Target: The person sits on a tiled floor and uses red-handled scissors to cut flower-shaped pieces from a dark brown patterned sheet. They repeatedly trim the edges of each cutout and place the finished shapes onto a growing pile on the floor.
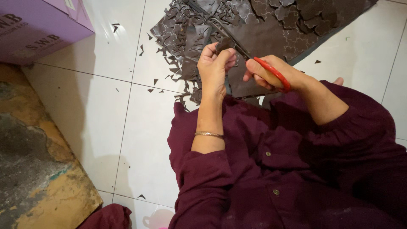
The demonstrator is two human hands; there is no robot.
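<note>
Above the lap, left hand (214,65) pinching a small dark cut-out piece (224,43), right hand (271,74) closed through red-handled scissors (271,71), blades at the piece; dark patterned sheet (263,34) and scraps (178,63) on white floor tiles (127,127) beyond.

garment: dark maroon long-sleeved shirt, loose folds | front: small round buttons down the placket | sleeves: both pushed up toward the elbows | left wrist: thin metal bangle (209,135) | left hand (214,65), right hand (265,73): bare, no rings seen
</note>
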